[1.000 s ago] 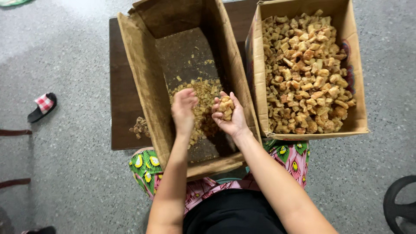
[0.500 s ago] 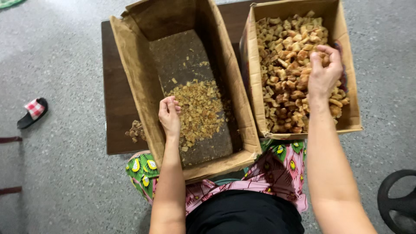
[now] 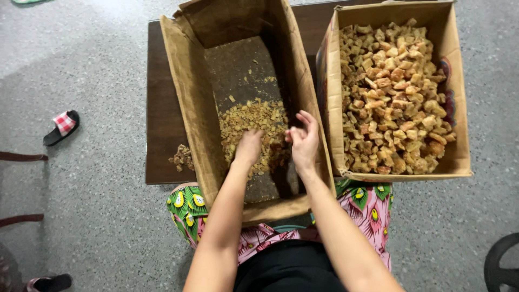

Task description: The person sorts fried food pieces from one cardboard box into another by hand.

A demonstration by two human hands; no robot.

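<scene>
Crumbled brown pieces lie heaped on the floor of the left cardboard box, the pile sitting at about 6 o'clock of the box's middle, with the far half of the box floor nearly bare apart from a few scattered bits. Both hands are inside this box, over the near edge of the pile. The left hand is at 9 o'clock of the right one, knuckles up, its fingers curled down into the crumbs and touching them; whether they pinch anything cannot be told. The right hand is just beside it, at 3 o'clock, loosely cupped with the fingers bent and spread, close to the box's right wall; a small piece may sit at the fingertips, but that is too small to tell. At 3 o'clock of this box stands a second cardboard box, its side against the first, filled almost to the brim with larger tan chunks. Both boxes rest on a dark wooden board, and a little heap of spilled crumbs lies on the board at 9 o'clock of the left box, outside its wall. On the grey speckled floor, well apart at 9 o'clock, lies a sandal with a red checked strap.
</scene>
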